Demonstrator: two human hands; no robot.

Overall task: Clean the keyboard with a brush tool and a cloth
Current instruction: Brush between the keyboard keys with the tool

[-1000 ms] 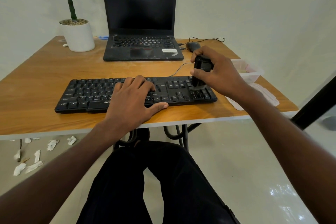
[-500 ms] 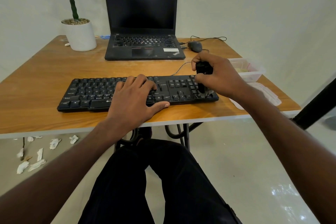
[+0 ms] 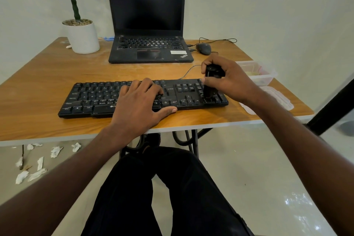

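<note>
My right hand (image 3: 229, 80) is clamped around the black brush tool (image 3: 211, 80), fingers curled on its body, holding it upright with its lower end on the number-pad keys at the right end of the keyboard (image 3: 95, 97). My left hand (image 3: 141, 101) lies flat with fingers spread across the middle keys, thumb on the front edge, pinning the keyboard to the surface (image 3: 47, 82). I judge the step is done well with short, light strokes along each key row, left-hand pressure maintained so the keyboard does not slide; no cloth is identifiable.
</note>
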